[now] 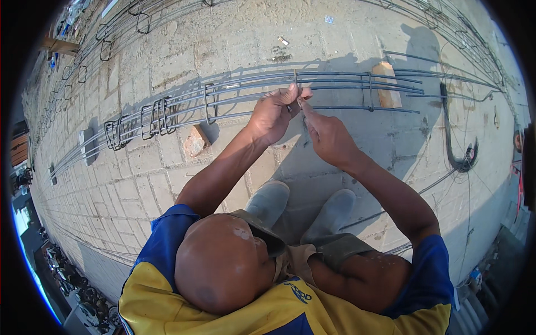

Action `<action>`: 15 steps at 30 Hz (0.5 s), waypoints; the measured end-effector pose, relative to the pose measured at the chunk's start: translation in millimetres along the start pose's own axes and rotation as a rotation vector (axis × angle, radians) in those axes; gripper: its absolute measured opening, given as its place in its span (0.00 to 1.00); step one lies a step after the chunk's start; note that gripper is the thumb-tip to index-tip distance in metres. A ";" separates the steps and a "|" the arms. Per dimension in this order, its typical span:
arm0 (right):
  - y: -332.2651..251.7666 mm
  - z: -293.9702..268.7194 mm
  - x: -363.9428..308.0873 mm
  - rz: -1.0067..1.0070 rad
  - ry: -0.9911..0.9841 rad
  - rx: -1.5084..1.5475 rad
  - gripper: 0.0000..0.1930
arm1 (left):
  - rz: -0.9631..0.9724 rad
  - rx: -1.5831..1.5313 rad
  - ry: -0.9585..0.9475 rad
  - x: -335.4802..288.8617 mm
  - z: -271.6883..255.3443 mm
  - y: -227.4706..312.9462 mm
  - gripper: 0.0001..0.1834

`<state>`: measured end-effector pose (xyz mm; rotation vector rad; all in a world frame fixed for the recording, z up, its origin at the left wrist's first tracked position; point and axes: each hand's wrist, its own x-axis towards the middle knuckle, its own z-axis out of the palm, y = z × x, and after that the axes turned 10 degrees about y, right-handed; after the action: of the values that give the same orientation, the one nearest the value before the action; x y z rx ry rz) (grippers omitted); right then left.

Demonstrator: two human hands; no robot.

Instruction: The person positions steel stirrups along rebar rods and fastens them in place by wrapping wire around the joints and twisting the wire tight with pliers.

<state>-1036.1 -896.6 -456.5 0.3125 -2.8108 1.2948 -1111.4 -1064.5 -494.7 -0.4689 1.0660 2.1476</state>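
Long steel rebars run side by side across the paving in front of me, threaded through square wire stirrups. My left hand is closed, thumb and fingers pinching at one stirrup where it meets the bars. Close beside it, my right hand has its fingers pressed together, touching the same spot from the right; any thin wire there is too small to make out. Another stirrup stands to the left, beyond it a bunch of stirrups, and one more stirrup on the right.
A brick props the bars on the right, and a grey block on the left. A broken brick lies nearer me. Dark coiled wire sits at right. More rebar cages lie along the far side. My boots are below my hands.
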 end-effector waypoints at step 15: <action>71.6 -24.7 32.5 0.230 -0.158 -0.584 0.32 | 0.975 1.557 -0.183 88.6 -37.8 61.0 0.31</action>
<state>-1083.1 -838.1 -490.4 0.0697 -3.2602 0.4266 -1216.3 -1083.9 -534.8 1.1192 2.6553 1.1880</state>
